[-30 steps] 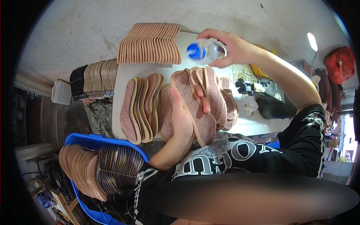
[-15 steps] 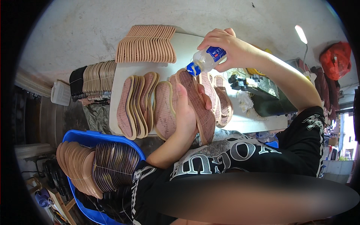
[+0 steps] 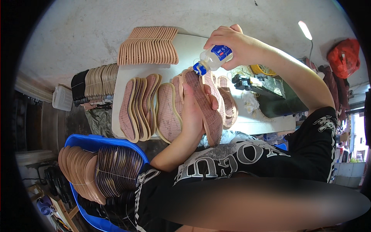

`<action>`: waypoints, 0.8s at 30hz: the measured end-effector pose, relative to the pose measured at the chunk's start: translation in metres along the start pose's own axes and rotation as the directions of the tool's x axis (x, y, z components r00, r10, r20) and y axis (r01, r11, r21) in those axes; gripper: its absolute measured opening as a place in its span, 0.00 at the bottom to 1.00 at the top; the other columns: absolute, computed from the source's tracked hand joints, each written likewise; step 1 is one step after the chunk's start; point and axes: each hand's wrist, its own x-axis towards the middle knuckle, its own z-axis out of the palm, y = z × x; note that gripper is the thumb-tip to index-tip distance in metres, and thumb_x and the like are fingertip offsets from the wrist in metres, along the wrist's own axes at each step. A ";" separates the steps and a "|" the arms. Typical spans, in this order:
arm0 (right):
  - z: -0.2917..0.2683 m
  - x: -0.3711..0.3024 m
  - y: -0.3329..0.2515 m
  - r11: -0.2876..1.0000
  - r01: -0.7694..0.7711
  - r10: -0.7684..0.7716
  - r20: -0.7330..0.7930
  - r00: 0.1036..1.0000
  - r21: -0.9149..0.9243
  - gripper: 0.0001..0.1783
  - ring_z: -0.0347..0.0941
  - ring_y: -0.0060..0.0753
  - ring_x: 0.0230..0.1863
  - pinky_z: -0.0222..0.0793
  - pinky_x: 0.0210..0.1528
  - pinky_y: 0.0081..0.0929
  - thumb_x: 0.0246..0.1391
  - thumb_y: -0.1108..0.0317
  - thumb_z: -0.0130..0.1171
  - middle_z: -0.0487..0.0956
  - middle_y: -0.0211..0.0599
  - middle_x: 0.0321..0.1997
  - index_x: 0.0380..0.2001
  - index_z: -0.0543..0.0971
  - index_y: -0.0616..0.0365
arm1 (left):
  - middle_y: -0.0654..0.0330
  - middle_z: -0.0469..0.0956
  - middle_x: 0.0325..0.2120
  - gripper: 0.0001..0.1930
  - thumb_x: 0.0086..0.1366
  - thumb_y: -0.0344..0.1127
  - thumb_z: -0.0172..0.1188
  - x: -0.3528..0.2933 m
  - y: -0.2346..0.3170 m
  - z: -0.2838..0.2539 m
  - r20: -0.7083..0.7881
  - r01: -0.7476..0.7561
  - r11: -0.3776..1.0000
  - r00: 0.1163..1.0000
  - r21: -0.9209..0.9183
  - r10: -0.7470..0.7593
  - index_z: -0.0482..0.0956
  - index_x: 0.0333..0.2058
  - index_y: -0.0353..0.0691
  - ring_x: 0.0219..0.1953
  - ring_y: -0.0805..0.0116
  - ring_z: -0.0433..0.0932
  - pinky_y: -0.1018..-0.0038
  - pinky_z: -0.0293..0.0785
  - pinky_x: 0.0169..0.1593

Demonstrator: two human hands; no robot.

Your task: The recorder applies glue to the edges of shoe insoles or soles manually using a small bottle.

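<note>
Now, right hand (image 3: 240, 45): closed around a clear plastic bottle (image 3: 214, 57) with a blue label, tilted cap-down toward the person's left.
Left hand (image 3: 192, 112): grasping one pinkish insole (image 3: 211, 125), with thumb at one edge and fingertips at the other.
Pinkish insole: raised over the white table (image 3: 251, 128), slanting down toward the black shirt (image 3: 232, 164), with upper end just by the blue cap (image 3: 199, 69); touching or not, impossible to tell.
Spill risk: possibly too much out of the bottle, from a harder squeeze or steeper tilt; contents too unclear to name.
Neighbouring insoles (image 3: 167, 112): close beneath and beside, hence exposed to stray drips over the edge.
Slip risk: perhaps a twist within the left hand, from a push by the cap against the unsupported upper end.
Black shirt: very near the lower end, so open to a smear with any dip of the wrist.
Overlapping row of insoles (image 3: 129, 112): apt to shift under a knock from the left forearm (image 3: 172, 154).
</note>
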 end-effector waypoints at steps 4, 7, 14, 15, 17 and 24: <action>0.000 0.000 -0.001 0.998 -0.041 0.039 0.034 0.999 0.047 0.32 0.66 0.32 0.53 0.49 0.56 0.36 0.29 0.66 0.65 0.74 0.28 0.42 0.46 0.74 0.45 | 0.60 0.69 0.15 0.31 0.67 0.68 0.30 0.001 0.000 -0.001 0.017 -0.012 1.000 1.000 0.015 0.011 0.67 0.32 0.43 0.18 0.73 0.67 0.81 0.62 0.24; 0.002 -0.002 0.001 0.995 -0.068 0.065 0.047 0.997 0.069 0.32 0.66 0.32 0.55 0.49 0.58 0.37 0.29 0.67 0.66 0.74 0.29 0.45 0.47 0.74 0.47 | 0.59 0.69 0.15 0.31 0.67 0.68 0.30 0.002 0.001 0.002 -0.017 -0.022 1.000 1.000 0.015 0.022 0.67 0.32 0.43 0.18 0.72 0.67 0.80 0.62 0.23; 0.003 0.000 0.003 0.991 -0.095 0.088 0.074 0.993 0.092 0.32 0.66 0.32 0.55 0.50 0.59 0.37 0.29 0.67 0.65 0.74 0.30 0.46 0.47 0.74 0.48 | 0.59 0.69 0.15 0.32 0.67 0.68 0.31 0.006 0.001 -0.001 -0.005 -0.034 0.999 0.999 0.018 0.035 0.67 0.32 0.42 0.18 0.71 0.68 0.79 0.63 0.23; 0.003 0.001 0.003 0.991 -0.093 0.086 0.075 0.993 0.093 0.32 0.66 0.32 0.55 0.50 0.59 0.37 0.29 0.67 0.65 0.74 0.30 0.46 0.47 0.74 0.48 | 0.59 0.68 0.15 0.32 0.67 0.68 0.31 0.006 0.001 0.000 -0.017 -0.042 0.999 0.999 0.004 0.042 0.67 0.32 0.42 0.18 0.71 0.68 0.79 0.63 0.23; 0.004 0.002 0.003 0.991 -0.090 0.084 0.067 0.994 0.097 0.32 0.66 0.33 0.55 0.50 0.59 0.37 0.29 0.67 0.65 0.74 0.30 0.46 0.47 0.74 0.48 | 0.59 0.68 0.15 0.32 0.67 0.68 0.31 0.006 0.002 0.002 -0.027 -0.042 0.999 0.999 -0.010 0.041 0.67 0.32 0.42 0.18 0.71 0.68 0.79 0.63 0.23; 0.004 0.002 0.004 0.995 -0.068 0.064 0.057 0.996 0.075 0.31 0.66 0.32 0.54 0.50 0.58 0.36 0.29 0.67 0.65 0.74 0.30 0.45 0.46 0.74 0.48 | 0.61 0.68 0.19 0.31 0.67 0.67 0.32 0.006 0.003 0.001 0.024 -0.046 0.999 0.999 -0.003 0.046 0.67 0.32 0.41 0.19 0.71 0.69 0.78 0.64 0.25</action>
